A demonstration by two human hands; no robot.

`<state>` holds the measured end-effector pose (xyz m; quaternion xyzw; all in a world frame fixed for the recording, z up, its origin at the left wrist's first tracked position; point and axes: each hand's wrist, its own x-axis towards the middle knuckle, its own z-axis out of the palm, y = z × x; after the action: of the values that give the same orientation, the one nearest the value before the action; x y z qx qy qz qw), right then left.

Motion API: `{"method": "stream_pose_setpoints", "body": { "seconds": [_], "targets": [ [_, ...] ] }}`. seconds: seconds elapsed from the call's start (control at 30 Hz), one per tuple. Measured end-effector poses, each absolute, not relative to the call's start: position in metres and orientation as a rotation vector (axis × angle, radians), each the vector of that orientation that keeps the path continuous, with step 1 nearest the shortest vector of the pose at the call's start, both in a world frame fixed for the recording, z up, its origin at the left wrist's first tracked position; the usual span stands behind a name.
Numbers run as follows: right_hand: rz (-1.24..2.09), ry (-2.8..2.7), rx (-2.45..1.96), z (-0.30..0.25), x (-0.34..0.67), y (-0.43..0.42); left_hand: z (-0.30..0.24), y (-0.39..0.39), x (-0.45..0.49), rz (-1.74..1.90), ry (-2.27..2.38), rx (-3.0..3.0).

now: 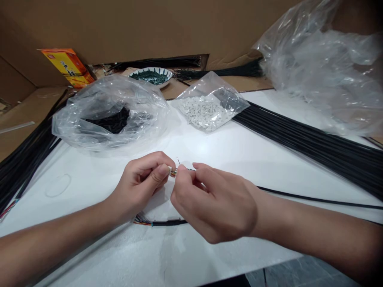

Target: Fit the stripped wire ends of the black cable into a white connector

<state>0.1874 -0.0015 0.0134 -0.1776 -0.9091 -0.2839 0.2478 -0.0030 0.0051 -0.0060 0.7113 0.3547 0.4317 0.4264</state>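
Note:
Near the middle of the table, my left hand (142,185) pinches a small white connector (170,170) between thumb and forefinger. My right hand (214,205) is closed at the fingertips on thin coloured wires (173,174) that run into the connector. One thin dark wire (178,160) sticks up above the right fingertips. A black cable (299,194) stretches right from behind my right wrist. Below the hands lies another black cable (170,223) with its coloured wires fanned out at the left end. My fingers hide part of the connector.
On the white table (191,259) stand a clear bag with black parts (110,119) and a bag of small white connectors (206,111). Bundles of black cable (314,143) lie at both sides. Behind are a patterned dish (151,76), an orange packet (67,67) and crumpled plastic (326,75).

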Motion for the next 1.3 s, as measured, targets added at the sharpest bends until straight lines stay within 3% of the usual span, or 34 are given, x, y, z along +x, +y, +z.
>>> {"method": "stream_pose_setpoints", "body": {
  "seconds": [1.3],
  "targets": [
    [-0.705,-2.398,-0.499,0.0148,0.1868,-0.0089,-0.0032,0.0020,-0.0041,1.104,0.901,1.893]
  ]
}}
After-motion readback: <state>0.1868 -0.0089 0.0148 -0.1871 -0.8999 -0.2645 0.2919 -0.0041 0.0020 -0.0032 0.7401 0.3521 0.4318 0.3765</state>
